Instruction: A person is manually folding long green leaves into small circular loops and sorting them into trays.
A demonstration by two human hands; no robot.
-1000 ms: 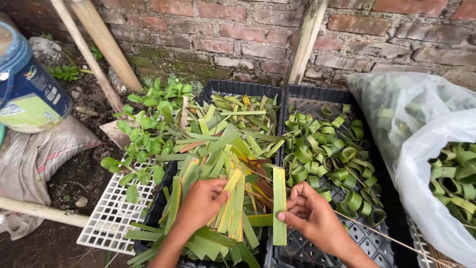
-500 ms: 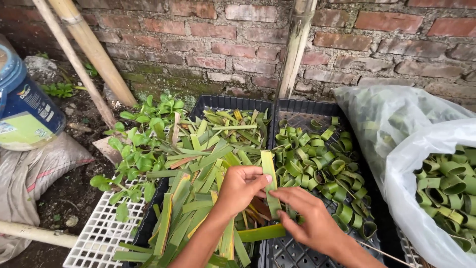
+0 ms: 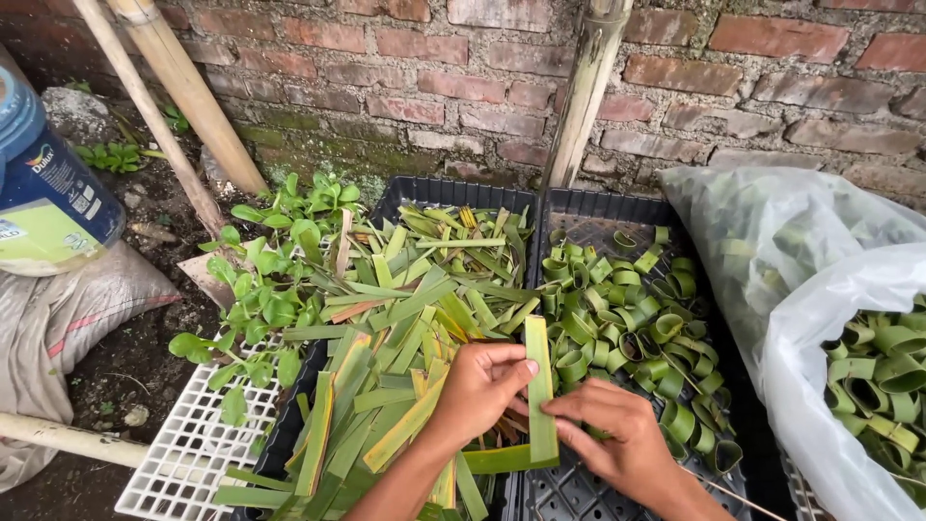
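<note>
Left hand (image 3: 479, 384) and right hand (image 3: 617, 436) both closed on one flat green leaf strip (image 3: 540, 386), held upright, uncurled, over the seam between the two black crates. Beyond the left hand, left crate (image 3: 405, 193) heaped with flat strips (image 3: 405, 318), judged the stock left to work; beyond the right hand, right crate (image 3: 598, 207) partly filled with rolled leaf rings (image 3: 617, 309). Farther right, white plastic bag (image 3: 820, 318) already holding many more rings; brick wall (image 3: 463, 87) behind.
</note>
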